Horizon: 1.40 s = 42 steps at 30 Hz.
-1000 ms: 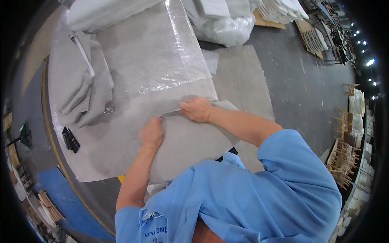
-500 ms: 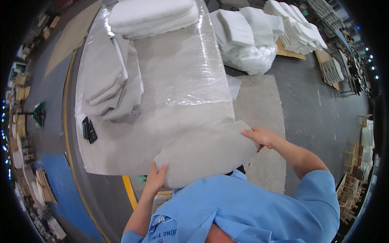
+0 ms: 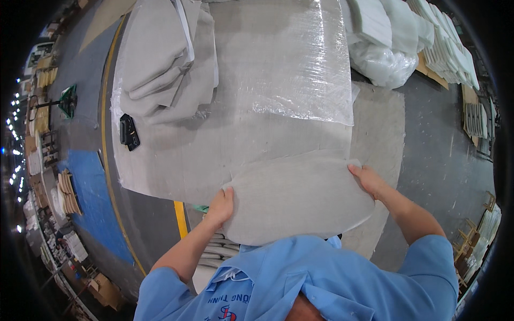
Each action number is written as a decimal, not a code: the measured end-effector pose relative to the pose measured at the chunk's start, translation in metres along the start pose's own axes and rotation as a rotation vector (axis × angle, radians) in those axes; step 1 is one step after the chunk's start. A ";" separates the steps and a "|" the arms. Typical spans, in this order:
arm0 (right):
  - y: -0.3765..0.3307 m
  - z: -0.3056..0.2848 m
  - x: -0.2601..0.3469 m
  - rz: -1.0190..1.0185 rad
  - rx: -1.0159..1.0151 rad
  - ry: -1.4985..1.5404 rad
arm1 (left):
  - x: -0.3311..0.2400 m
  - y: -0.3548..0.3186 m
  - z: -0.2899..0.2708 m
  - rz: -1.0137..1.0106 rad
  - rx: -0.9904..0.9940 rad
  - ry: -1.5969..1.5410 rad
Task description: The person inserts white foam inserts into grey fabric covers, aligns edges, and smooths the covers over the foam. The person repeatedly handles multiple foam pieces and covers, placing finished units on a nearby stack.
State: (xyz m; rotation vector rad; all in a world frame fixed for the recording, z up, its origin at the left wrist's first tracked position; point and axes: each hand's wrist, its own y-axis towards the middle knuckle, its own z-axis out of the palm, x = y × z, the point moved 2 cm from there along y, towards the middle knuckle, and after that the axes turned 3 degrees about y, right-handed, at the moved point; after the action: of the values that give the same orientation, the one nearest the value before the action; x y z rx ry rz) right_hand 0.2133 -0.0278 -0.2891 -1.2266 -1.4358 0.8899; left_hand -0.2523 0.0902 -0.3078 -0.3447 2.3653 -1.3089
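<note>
A light grey fabric piece [image 3: 300, 200], rounded like a cushion cover, spans between my two hands at the table's near edge. Its near edge reaches my blue shirt. My left hand [image 3: 222, 206] grips the left edge, thumb on top and the other fingers mostly hidden. At the far right corner my right hand [image 3: 365, 179] holds it, with the fingers partly underneath. Beneath lies the grey-covered table [image 3: 171, 166], part of it under clear plastic film [image 3: 300, 80].
Stacked grey covers [image 3: 160, 69] lie on the table's far left, near a black object [image 3: 128, 132]. White padding [image 3: 372, 24] and bagged plastic [image 3: 385, 64] stand beyond the right edge. Several grey pieces [image 3: 217, 249] are stacked below my left forearm.
My view has shifted, so the table's things sit higher or farther right. The fabric has been drawn flatter and wider between my hands, which both still hold it.
</note>
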 end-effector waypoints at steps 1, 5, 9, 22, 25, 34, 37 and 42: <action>0.004 -0.001 0.001 -0.021 -0.002 -0.024 | 0.003 0.009 0.002 -0.007 0.009 -0.037; 0.009 -0.001 0.010 -0.037 0.054 0.017 | 0.012 0.028 0.007 -0.059 0.060 -0.206; 0.030 0.000 0.010 -0.060 0.175 0.089 | 0.000 0.029 0.004 -0.065 0.120 -0.505; -0.031 -0.065 0.047 -1.129 -0.031 0.951 | -0.086 -0.120 -0.034 0.809 0.011 -0.654; -0.037 -0.062 0.073 -1.210 -0.028 1.193 | -0.067 -0.113 -0.001 0.988 -0.081 -0.452; -0.020 -0.054 0.074 -1.255 -0.079 1.339 | -0.062 -0.122 0.055 1.190 0.092 -0.327; -0.018 -0.055 0.080 -1.271 -0.092 1.335 | -0.069 -0.129 0.059 1.185 0.086 -0.157; -0.023 -0.049 0.091 -1.251 -0.437 0.813 | -0.090 -0.127 0.044 1.230 0.121 -0.270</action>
State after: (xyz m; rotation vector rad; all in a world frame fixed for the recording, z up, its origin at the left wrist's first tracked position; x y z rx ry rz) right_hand 0.2578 0.0525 -0.2355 -0.5845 -1.3413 -0.7271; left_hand -0.1505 0.0266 -0.1998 0.8058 1.6639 -0.6924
